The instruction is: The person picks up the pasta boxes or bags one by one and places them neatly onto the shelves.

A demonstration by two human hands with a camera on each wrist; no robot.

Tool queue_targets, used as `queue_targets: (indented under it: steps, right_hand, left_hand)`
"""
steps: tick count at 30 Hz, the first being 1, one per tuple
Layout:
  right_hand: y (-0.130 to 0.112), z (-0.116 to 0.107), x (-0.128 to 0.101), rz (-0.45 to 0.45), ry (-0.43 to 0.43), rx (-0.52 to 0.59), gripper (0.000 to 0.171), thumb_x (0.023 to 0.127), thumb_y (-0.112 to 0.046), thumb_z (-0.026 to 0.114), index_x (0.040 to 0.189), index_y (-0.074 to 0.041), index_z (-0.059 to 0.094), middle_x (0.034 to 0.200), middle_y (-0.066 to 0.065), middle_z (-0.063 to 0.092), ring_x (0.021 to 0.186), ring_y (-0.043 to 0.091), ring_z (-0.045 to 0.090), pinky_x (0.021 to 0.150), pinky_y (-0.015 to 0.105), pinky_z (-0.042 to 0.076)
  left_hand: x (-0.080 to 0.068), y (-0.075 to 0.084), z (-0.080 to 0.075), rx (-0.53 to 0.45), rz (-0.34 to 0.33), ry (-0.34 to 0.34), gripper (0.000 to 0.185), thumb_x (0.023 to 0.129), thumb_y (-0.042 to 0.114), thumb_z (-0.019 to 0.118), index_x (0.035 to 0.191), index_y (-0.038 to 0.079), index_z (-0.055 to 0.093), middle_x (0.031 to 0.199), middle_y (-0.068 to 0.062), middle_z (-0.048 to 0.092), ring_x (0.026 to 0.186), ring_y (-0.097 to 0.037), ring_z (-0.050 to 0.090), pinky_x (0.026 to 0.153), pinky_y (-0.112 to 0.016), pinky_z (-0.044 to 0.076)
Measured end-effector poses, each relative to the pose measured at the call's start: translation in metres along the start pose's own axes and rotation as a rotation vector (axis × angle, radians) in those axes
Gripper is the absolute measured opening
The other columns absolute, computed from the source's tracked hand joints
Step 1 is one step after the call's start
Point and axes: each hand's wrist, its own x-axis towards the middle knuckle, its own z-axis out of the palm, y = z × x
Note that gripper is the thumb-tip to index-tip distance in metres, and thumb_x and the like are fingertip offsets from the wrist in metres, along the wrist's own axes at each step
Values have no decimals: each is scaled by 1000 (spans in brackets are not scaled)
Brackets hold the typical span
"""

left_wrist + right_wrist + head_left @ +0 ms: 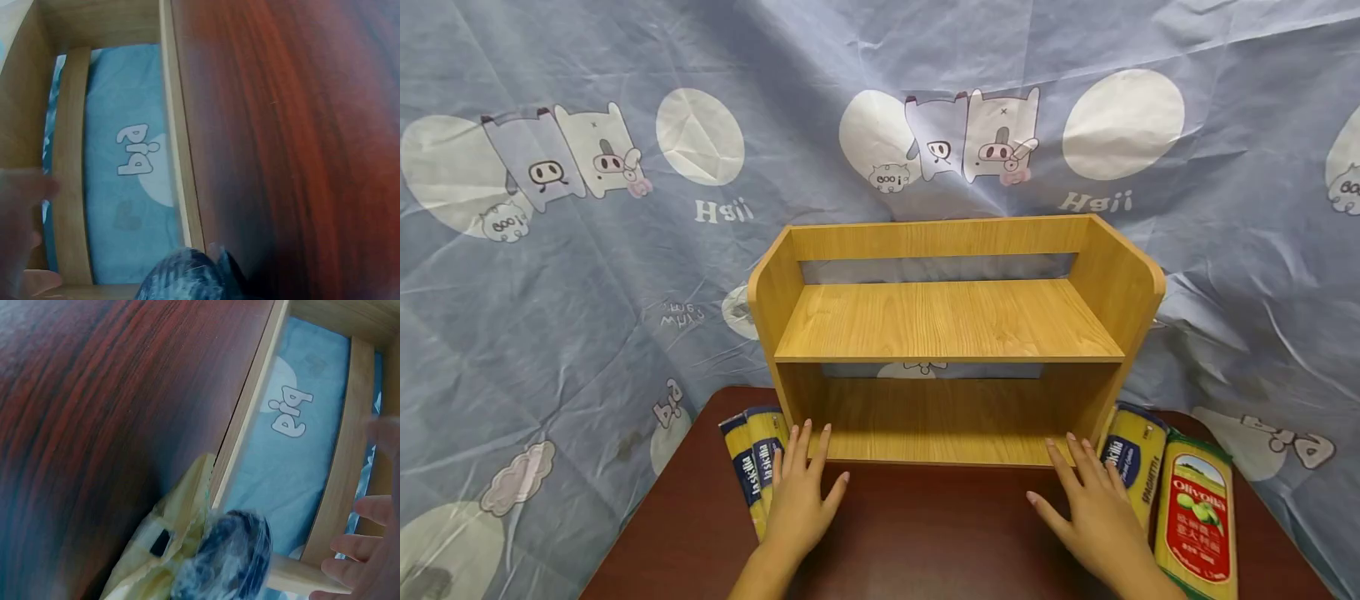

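My left hand (801,504) spreads its fingers flat at the lower left of a wooden two-tier shelf (947,321), holding nothing. Beside it on the left lie two spaghetti packs (751,454) with yellow and blue wrapping, partly covered by the hand. On the other side my right hand (1093,512) also has straight, spread fingers, with fingertips near the shelf's front right corner. A spaghetti pack (1138,458) stands right by that hand. Farther right is an Olivoila pasta pack (1198,517) with a red label and green ends. In the right wrist view, fingers (359,547) overlap the shelf's side.
The shelf stands at the back of a dark reddish-brown table (940,533). Behind and on both sides hangs a blue-grey cloth (715,267) with pig drawings. Through the shelf's open back, the cloth shows.
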Motion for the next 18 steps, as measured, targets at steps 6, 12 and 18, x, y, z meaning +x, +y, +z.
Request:
queue_targets:
  steps: [6, 12, 18]
  right_hand:
    - [11, -3, -13, 3, 92, 38, 72, 94, -40, 70, 153, -9, 43, 152, 29, 42, 137, 53, 39, 123, 63, 12]
    - [26, -6, -23, 53, 85, 49, 70, 94, -37, 70, 151, -5, 45, 147, 33, 43, 130, 56, 41, 107, 72, 28]
    - [42, -11, -27, 90, 81, 64, 67, 96, -36, 68, 148, -1, 46, 144, 36, 43, 126, 59, 41, 104, 73, 28]
  left_hand:
    - [13, 0, -17, -149, 37, 251, 64, 88, 14, 77, 147, 11, 52, 148, -18, 53, 133, -41, 50, 101, -61, 46]
    - [31, -2, -37, -251, 17, 406, 44, 94, 9, 69, 137, 4, 60, 141, -18, 57, 125, -38, 54, 95, -58, 48]
    - [58, -4, -62, -327, -60, 458, 45, 99, 16, 63, 140, 0, 52, 140, -20, 53, 126, -38, 50, 99, -54, 43]
